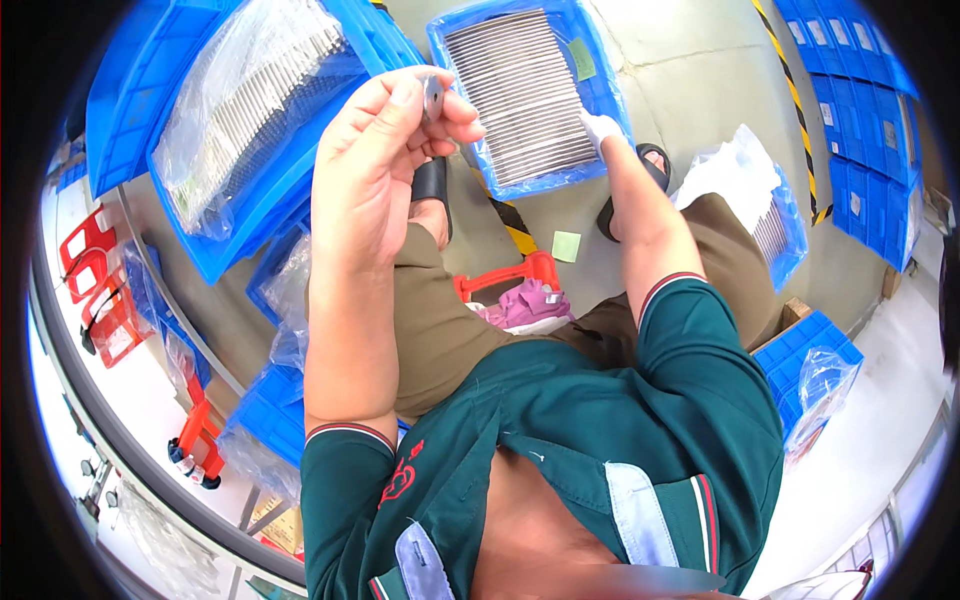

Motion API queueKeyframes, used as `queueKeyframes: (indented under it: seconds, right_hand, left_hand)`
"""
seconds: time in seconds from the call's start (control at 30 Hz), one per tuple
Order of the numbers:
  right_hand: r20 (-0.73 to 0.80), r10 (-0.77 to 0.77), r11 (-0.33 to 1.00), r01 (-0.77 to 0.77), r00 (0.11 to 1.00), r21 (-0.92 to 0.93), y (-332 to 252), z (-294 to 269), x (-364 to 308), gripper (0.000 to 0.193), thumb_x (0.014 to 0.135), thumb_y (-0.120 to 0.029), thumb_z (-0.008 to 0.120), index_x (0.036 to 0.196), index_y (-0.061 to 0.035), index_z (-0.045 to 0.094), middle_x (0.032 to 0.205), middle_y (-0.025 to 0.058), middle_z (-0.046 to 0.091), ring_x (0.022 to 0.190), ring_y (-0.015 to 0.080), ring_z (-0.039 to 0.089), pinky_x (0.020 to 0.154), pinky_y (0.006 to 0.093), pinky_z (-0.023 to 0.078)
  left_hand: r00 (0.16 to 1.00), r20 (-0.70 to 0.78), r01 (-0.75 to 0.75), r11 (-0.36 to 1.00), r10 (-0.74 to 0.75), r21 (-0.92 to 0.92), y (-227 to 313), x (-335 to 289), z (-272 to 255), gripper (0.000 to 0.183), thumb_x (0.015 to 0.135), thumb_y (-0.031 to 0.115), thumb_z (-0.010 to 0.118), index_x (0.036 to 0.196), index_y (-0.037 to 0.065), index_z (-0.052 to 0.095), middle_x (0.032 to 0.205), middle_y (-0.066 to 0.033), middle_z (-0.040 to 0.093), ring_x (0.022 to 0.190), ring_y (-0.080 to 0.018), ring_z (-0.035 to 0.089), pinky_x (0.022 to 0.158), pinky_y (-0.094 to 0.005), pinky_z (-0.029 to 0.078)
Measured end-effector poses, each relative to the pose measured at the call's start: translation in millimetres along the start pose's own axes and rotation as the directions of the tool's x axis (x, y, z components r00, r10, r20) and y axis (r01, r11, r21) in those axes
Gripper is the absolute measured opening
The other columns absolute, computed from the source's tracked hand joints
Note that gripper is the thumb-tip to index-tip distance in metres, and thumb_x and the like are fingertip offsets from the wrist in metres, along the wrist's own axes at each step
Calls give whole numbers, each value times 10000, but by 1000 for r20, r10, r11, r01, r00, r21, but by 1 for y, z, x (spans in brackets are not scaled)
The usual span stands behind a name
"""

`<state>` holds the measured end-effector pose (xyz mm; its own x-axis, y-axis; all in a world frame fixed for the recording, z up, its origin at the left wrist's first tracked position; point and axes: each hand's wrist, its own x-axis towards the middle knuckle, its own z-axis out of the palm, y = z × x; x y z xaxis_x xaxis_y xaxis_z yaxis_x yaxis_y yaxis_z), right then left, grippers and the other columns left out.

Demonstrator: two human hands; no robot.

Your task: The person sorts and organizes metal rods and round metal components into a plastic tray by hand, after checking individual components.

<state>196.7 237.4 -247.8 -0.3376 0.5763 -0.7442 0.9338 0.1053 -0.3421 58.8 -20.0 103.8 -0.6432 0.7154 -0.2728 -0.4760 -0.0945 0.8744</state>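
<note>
Raised in front of me, my left hand [385, 130] pinches a small, shiny, round metal disc [432, 100] between thumb and fingers; a dark hole shows in its middle. My right hand [602, 130], in a white covering, reaches to the right side of a blue crate [612, 85] lined with blue plastic film. Its fingers are too small and pale to make out. Close-packed rows of thin metal parts [525, 100] fill that crate, and a green paper slip [581, 60] lies at its right side.
At the left, a large blue crate [225, 245] holds more rows under clear film [255, 90]. A smaller blue crate [790, 235] with white plastic sits beside my right leg. Stacked blue bins [865, 150] stand far right. A red-orange stool [505, 275] is between my legs.
</note>
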Motion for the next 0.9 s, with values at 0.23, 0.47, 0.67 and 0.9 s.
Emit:
queueKeyframes:
  seconds: [0.23,0.47,0.67,0.9]
  right_hand:
    - [264,-348,626,433,899,-648,-88,-182,-84,558,822,-524,444,1087,-54,590,1053,175,607,977,296,575,853,363,437]
    - [-321,-578,780,392,751,-488,86,-303,-179,444,846,-378,480,1141,-54,552,1125,135,581,1031,277,547,909,341,406]
    - [-492,-39,927,-153,870,-344,315,-275,-253,405,771,-296,499,1084,-51,580,1101,182,580,1037,322,544,904,371,420]
    - [-541,237,935,-341,807,-100,370,-168,-256,296,758,-177,464,975,-52,621,1014,197,611,984,341,581,858,411,461]
  left_hand:
    - [998,-27,61,998,-61,-10,-7,15,3,285,893,231,531,1039,-13,563,874,-107,639,773,-192,631,697,-264,477]
    - [993,26,116,988,-119,101,-18,27,7,308,900,296,529,1033,23,576,879,-83,640,787,-181,620,695,-271,476]
    - [972,92,199,969,-214,149,-36,41,7,316,906,306,516,1043,27,566,894,-81,630,794,-180,611,700,-284,476]
    - [939,36,332,932,-341,146,-57,58,-13,331,896,350,521,1034,53,571,911,-68,630,814,-174,602,692,-290,479]
